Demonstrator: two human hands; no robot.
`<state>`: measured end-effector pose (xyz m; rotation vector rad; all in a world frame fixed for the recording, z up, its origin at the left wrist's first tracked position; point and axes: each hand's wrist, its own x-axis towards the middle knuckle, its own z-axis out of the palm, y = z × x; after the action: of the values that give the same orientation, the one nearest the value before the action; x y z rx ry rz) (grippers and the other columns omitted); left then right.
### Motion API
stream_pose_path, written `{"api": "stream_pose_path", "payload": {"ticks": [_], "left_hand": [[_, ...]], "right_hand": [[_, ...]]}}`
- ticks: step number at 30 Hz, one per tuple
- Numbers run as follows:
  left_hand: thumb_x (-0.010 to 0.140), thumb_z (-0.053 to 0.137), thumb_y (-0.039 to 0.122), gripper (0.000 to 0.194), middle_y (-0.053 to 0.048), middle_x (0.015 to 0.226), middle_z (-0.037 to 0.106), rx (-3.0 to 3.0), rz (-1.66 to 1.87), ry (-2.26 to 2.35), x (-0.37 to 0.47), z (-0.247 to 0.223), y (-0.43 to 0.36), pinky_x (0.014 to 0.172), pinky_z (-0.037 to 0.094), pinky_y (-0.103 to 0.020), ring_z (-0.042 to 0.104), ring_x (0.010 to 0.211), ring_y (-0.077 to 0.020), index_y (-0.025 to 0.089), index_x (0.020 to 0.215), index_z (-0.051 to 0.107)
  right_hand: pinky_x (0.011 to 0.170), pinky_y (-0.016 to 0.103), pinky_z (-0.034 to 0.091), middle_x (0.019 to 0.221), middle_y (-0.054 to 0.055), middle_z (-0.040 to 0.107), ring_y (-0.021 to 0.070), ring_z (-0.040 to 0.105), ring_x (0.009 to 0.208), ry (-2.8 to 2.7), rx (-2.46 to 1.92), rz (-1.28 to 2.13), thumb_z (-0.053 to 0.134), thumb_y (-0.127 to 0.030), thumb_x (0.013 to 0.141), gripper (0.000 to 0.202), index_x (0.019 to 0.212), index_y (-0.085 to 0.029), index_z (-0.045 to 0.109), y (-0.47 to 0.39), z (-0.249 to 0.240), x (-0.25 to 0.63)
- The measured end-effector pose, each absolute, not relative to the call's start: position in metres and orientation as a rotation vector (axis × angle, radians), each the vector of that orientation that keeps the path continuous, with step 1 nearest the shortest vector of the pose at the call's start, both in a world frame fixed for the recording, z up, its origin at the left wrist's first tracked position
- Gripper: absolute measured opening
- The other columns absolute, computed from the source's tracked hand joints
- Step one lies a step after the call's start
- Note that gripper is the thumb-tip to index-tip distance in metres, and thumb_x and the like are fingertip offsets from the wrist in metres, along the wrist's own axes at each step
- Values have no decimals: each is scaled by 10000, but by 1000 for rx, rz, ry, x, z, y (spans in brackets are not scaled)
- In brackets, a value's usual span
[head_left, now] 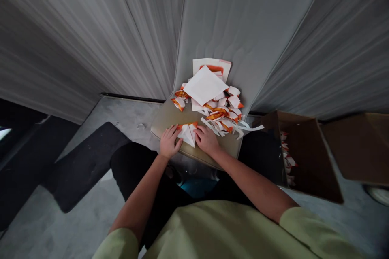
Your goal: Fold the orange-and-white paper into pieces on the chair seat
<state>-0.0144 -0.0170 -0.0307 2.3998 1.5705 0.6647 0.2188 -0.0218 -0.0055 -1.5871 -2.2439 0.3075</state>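
Observation:
A partly folded sheet of paper (187,134), white with an orange edge, lies at the front of the chair seat, its folds meeting along a middle line and a point facing me. My left hand (170,142) has its fingertips on the sheet's left edge, thumb nearer to me. On the right edge, my right hand (207,141) pinches the paper with fingers bent. Just beyond lie a loose white square sheet (206,85), a larger sheet (199,64) under it, and several small folded orange-and-white paper pieces (219,113) in a heap.
Thin paper strips (252,128) stick out over the right side of the chair seat (164,119). To the right, a cardboard box (316,162) stands on the floor with folded paper pieces inside. Grey curtains hang on both sides, and a dark mat (91,166) lies at left.

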Motion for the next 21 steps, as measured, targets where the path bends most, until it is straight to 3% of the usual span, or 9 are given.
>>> {"api": "stream_pose_path", "payload": {"ticks": [21], "left_hand": [[946,483,398,501,-127,1583,503,2300,632,1561,-9,-24,-20,1245,290,-548,429,1496,-341,190,1376,636]], "right_hand": [[1022,430,432,1337,177,613,300,574,1151,-2303,-1659,369,500,-227,976,318,1227,-151,680,-16,-5,216]]}}
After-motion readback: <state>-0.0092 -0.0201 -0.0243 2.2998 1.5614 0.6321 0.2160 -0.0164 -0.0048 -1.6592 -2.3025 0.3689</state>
